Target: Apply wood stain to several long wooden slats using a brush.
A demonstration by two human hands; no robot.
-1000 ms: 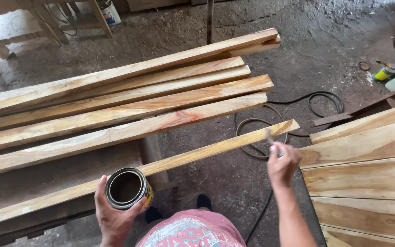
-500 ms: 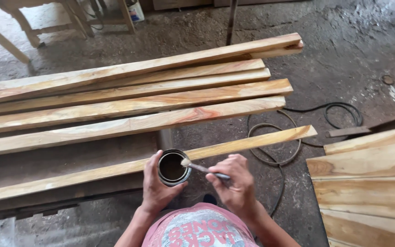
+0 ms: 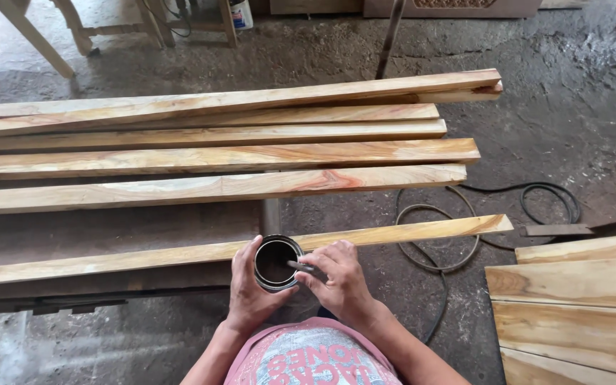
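The open tin (image 3: 276, 263) of dark finish sits at 6 o'clock, clamped in the left hand (image 3: 249, 292); the right hand (image 3: 338, 281), pinched on the brush (image 3: 302, 267), dips it. Loading looks underway; next comes lifting toward the near plank (image 3: 393, 232) at 3 o'clock.

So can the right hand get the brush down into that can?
Probably yes. The right hand holds the brush with its tip already over the open can, which the left hand holds upright. The can has no lid, and nothing blocks its mouth.
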